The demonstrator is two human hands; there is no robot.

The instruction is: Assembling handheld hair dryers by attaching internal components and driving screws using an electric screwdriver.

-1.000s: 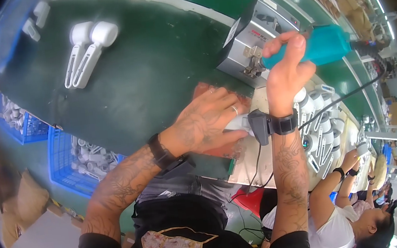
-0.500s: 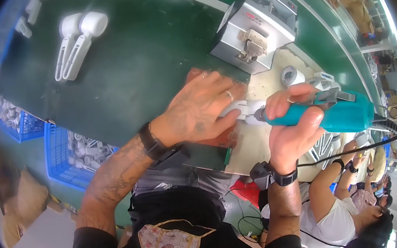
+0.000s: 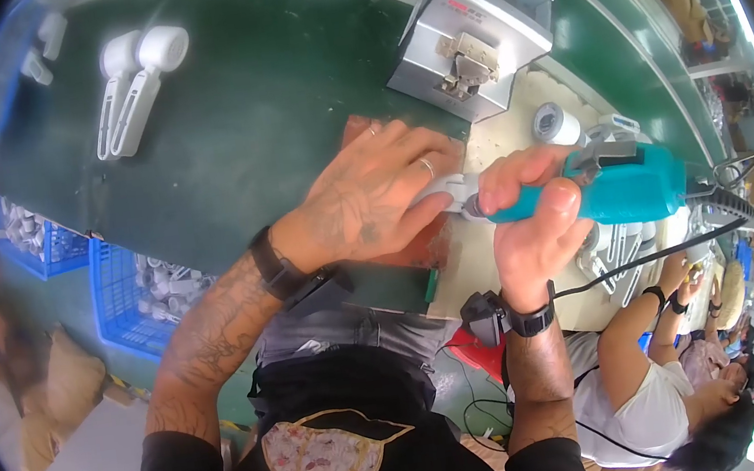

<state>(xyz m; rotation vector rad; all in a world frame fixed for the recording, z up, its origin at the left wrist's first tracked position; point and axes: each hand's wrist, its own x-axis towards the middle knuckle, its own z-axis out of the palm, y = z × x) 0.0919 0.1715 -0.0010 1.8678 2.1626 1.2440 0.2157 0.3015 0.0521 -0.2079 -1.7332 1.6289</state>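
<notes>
My left hand (image 3: 371,193) is closed on a white plastic part (image 3: 456,185), pressing it down over a reddish-orange mat (image 3: 413,255) on the bench. Most of that part is hidden under the fingers. In my right hand (image 3: 530,239) is a teal electric screwdriver (image 3: 637,184), held sideways with its nose pointing left. The nose meets the white part just beside my left thumb and fingertips; the bit and any screw cannot be made out. A black cable runs from the tool's back end.
A grey box-shaped machine (image 3: 473,23) stands beyond my hands. Two white long-handled plastic pieces (image 3: 131,101) lie at far left. Blue crates (image 3: 120,312) of white parts sit below the bench's left edge. A round white part (image 3: 555,124) lies right; a co-worker (image 3: 636,392) sits lower right.
The screwdriver and my right hand have shifted slightly left and up, with the nose still at the white part. My left hand keeps its hold, and the whole view has moved a little.
</notes>
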